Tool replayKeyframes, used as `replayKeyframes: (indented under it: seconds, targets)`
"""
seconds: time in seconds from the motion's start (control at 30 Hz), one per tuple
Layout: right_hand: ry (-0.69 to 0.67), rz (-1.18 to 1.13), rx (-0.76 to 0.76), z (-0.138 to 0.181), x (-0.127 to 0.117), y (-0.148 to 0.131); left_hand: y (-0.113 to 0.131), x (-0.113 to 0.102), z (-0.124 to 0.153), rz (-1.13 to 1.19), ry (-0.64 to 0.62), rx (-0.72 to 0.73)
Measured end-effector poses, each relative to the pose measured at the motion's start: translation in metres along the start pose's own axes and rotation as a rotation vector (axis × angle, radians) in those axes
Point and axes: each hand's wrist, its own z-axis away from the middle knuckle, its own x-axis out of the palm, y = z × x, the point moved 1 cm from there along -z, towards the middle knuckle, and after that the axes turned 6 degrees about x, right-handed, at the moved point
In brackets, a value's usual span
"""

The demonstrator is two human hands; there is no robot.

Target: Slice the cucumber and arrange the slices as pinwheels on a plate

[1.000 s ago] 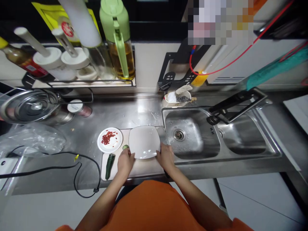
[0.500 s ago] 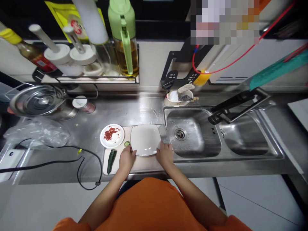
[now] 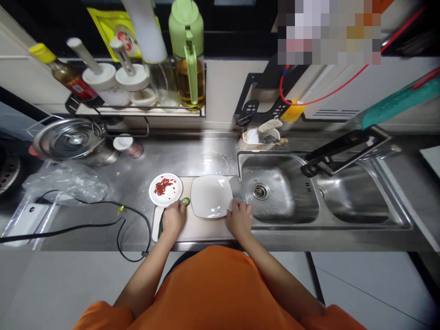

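The square plate (image 3: 211, 196) lies on the cutting board (image 3: 202, 230), our right hand (image 3: 241, 219) at the plate's near right corner, our left hand (image 3: 173, 220) partly hiding the cucumber (image 3: 161, 224) left of the plate; we cannot tell whether either grip is closed.

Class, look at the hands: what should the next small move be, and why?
Probably close the left hand around the green cucumber: that hand partly covers it, though whether it grips is unclear, while the right hand is at the lower right corner of the square white plate.
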Motion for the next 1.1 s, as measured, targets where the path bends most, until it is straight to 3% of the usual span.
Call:
replayKeyframes:
  seconds: [0.43,0.63,0.83,0.97,1.1]
  targets:
    - [-0.045,-0.059,-0.06,0.002,-0.002,-0.004,0.0,0.003,-0.006,0.133,0.015,-0.076]
    - [-0.062,-0.253,-0.232,-0.01,0.005,-0.01,0.002,-0.01,-0.006,0.384,0.029,-0.055]
    - [-0.151,-0.668,-0.482,-0.034,-0.004,-0.039,0.02,-0.018,-0.014,0.694,-0.125,0.094]
    - [-0.322,-0.874,-0.429,-0.045,-0.012,-0.054,0.036,-0.015,-0.022,0.811,-0.266,0.121]
    - [-0.357,-0.931,-0.339,-0.052,-0.01,-0.054,0.043,-0.007,-0.029,0.87,-0.362,0.086]
